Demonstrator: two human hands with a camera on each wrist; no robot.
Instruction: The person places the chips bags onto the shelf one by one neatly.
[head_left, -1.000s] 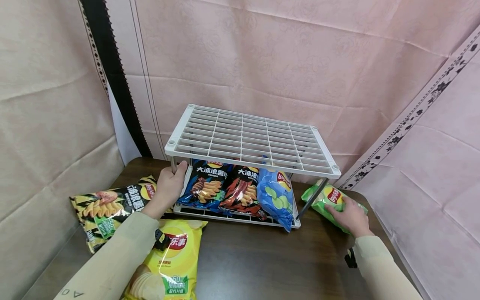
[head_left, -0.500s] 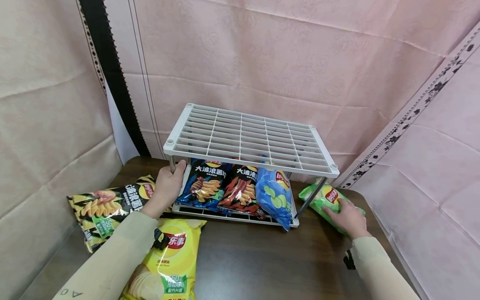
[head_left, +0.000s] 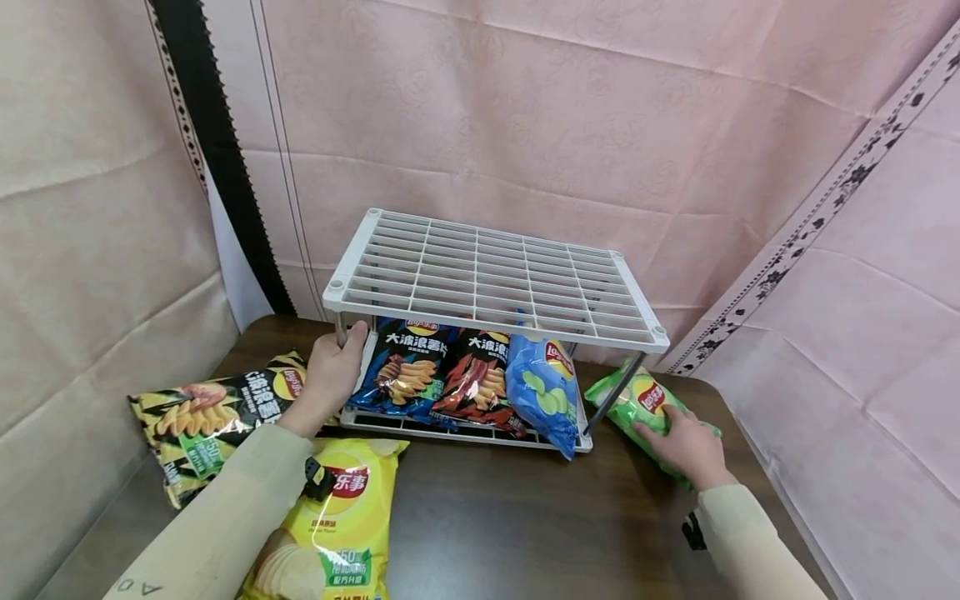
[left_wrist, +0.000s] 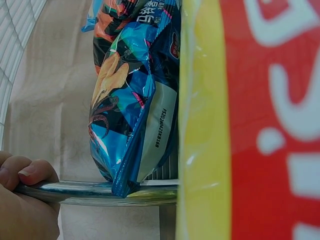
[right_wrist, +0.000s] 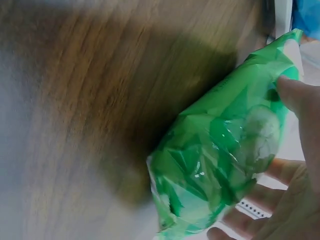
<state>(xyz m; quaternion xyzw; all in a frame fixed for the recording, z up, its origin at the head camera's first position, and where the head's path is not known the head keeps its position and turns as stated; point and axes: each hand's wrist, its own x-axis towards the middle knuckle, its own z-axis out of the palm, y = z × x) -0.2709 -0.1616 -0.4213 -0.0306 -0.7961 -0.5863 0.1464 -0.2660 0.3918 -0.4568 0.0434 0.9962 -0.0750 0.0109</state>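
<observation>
Head: my left hand (head_left: 330, 375) wraps a rack leg (head_left: 341, 324), left of centre; my right hand (head_left: 686, 446) grips a green bag (head_left: 633, 406) (Lay's) at frame right. Light-blue bag (head_left: 542, 392), also Lay's, on lower shelf (head_left: 584, 443); yellow bag (head_left: 356, 521) reads 乐事, lower left.
Left wrist: yellow bag blocks right side.
Right wrist: right hand half-closed round green bag.

Creased pale pink cloth (head_left: 525, 125) hangs at the back, with a jagged-edged black strip (head_left: 220, 154) running down near the left corner and a flowered band (head_left: 825, 204) slanting down at the right. On the brown, wood-grained tabletop (head_left: 510, 517), a yellow chip bag (head_left: 360, 508) lies at near left, a black-and-yellow bag (head_left: 202, 417) farther left. Dark blue (head_left: 401, 367), red-and-black (head_left: 476, 379) and light blue bags (head_left: 543, 392) sit side by side.
</observation>
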